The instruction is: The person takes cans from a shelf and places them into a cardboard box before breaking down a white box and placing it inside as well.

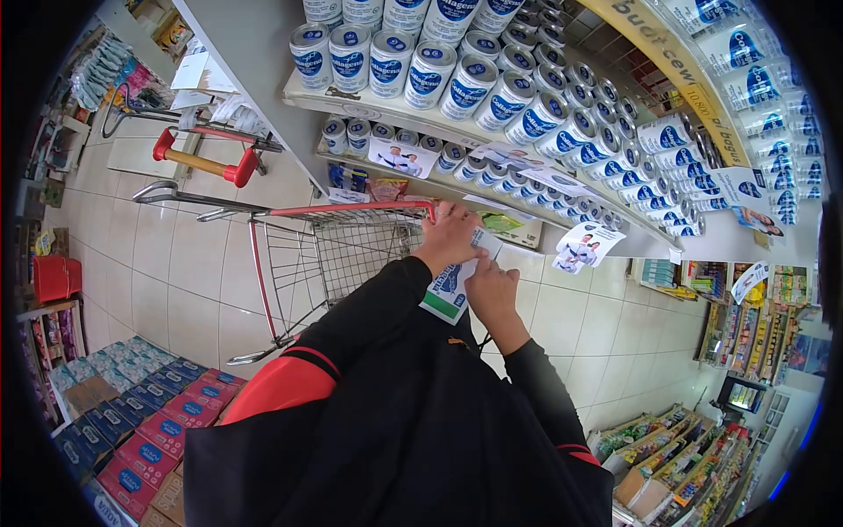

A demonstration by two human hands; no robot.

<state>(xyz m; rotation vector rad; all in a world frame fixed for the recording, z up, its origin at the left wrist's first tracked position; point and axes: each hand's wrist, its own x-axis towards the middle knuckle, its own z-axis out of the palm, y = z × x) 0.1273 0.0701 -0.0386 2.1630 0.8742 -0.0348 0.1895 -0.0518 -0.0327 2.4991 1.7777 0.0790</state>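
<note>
A white carton (pixel 449 283) with blue lettering and a green band is held tilted in front of my body. My left hand (pixel 449 235) is closed around its upper left part. On the right edge, the fingers of my right hand (pixel 493 292) are bent and pressed against the carton near its top corner. Part of the carton's face is hidden behind my left hand and sleeve. Just beyond my hands stands a wire shopping cart (pixel 364 250) with a red rim, its basket partly covered by my left arm.
Shelves ahead carry many white and blue cans (pixel 428 75), with paper price cards (pixel 587 246) hanging from the edge. Stacked pink boxes (pixel 167 430) stand at lower left. A second cart handle (pixel 200 164) is at upper left, and goods racks (pixel 685 461) are at lower right.
</note>
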